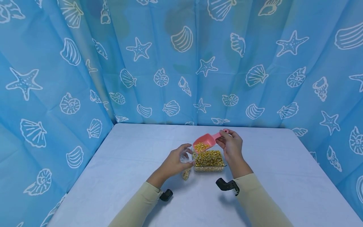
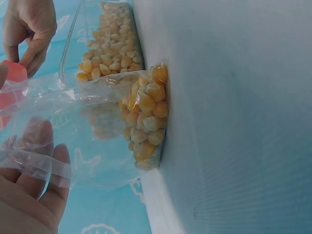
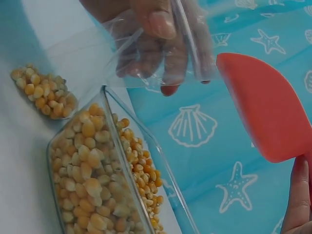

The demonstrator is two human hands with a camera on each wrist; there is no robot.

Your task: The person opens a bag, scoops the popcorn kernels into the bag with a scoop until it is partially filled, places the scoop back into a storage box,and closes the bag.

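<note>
My left hand (image 1: 174,160) holds a clear plastic bag (image 2: 92,136) by its upper part, thumb on the near side. Corn kernels (image 2: 146,117) fill the bag's bottom, which rests on the table. In my right hand (image 1: 233,146) is a pink scoop (image 1: 210,138), gripped by its handle and carrying yellow kernels (image 1: 200,146). The scoop's front end is near the bag's mouth, above the left side of a glass container (image 1: 210,169). Many kernels (image 3: 87,185) lie inside that container, just right of the bag. The right wrist view shows the scoop (image 3: 265,107) from its underside.
A white cloth covers the table (image 1: 113,176). Blue curtains (image 1: 170,63) with shell and starfish prints stand behind it and at both sides. Black wrist devices (image 1: 227,185) sit on both forearms, close above the tabletop.
</note>
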